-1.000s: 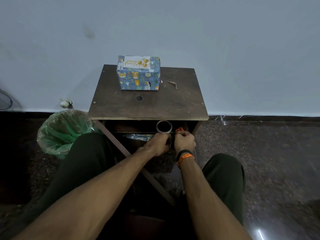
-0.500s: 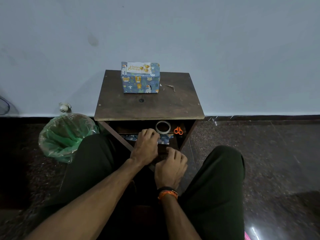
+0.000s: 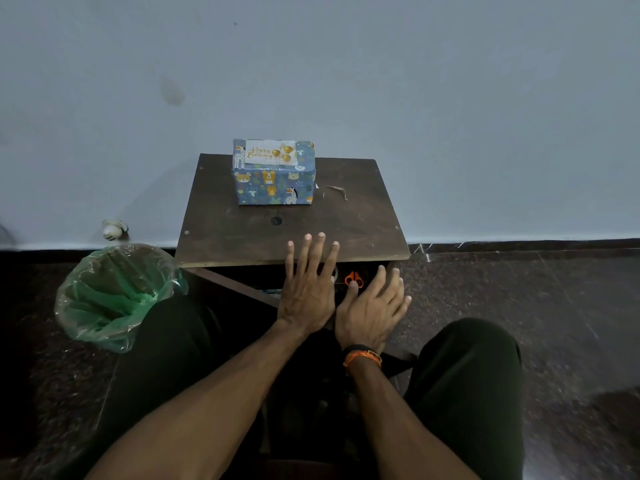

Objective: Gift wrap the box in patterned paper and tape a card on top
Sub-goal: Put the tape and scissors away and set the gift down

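The wrapped box (image 3: 275, 181) sits on the far part of the small brown counter (image 3: 360, 216), close to the pale wall (image 3: 346, 64). Its paper is blue with little bears and other animals on it. A white card (image 3: 270, 151) with gold balloons lies flat on top of the box. A small thin scrap (image 3: 338, 190) lies on the counter just to the right of the box. Both arms reach forward from the bottom of the view, between two knees in dark trousers. The left hand (image 3: 306, 289) is flat and spread wide, with its straight fingers pointing away over the near edge of the counter. It holds nothing. The right hand (image 3: 372, 311) is just beside it, lower and a bit to the right, in front of the dark space under the counter. Its fingers are loose and spread, and it holds nothing too. An orange and black band (image 3: 362, 355) goes round the right wrist. Orange scissors (image 3: 354, 278) peek out on the shelf under the counter, between the two hands. A bin with a green bag (image 3: 114, 292) stands on the dark floor to the left of the counter. A small white thing (image 3: 114, 229) lies by the wall behind the bin.
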Motion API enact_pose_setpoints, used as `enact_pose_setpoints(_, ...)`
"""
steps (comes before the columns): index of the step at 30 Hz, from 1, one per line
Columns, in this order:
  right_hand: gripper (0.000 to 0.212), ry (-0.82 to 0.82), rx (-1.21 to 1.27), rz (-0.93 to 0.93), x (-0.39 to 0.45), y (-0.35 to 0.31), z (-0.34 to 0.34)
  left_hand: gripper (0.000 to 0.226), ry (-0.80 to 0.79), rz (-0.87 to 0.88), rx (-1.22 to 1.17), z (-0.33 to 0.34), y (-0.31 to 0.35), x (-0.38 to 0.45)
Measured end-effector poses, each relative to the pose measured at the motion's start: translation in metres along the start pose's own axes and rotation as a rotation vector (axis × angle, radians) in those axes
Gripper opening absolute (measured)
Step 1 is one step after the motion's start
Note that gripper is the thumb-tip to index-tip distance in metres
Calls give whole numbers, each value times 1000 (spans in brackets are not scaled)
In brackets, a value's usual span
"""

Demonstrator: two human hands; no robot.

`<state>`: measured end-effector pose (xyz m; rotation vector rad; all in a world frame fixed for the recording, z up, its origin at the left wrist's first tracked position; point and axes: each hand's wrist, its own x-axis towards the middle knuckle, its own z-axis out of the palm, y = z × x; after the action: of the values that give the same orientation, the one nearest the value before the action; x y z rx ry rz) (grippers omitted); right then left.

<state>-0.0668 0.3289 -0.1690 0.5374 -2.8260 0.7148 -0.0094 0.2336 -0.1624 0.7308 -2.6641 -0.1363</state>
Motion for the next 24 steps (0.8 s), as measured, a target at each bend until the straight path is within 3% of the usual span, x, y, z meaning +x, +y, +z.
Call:
enact_pose_setpoints(9, 75, 26, 0, 38, 62, -4, 27, 59, 30, 13, 66, 17, -3, 45)
enact_pose_setpoints(19, 71, 56, 21, 13, 96, -16, 40, 55, 11, 82, 94, 28, -13, 47)
enact_pose_setpoints(24, 63, 80, 22, -13, 106, -16, 42, 74, -83, 151, 52, 22, -23, 45)
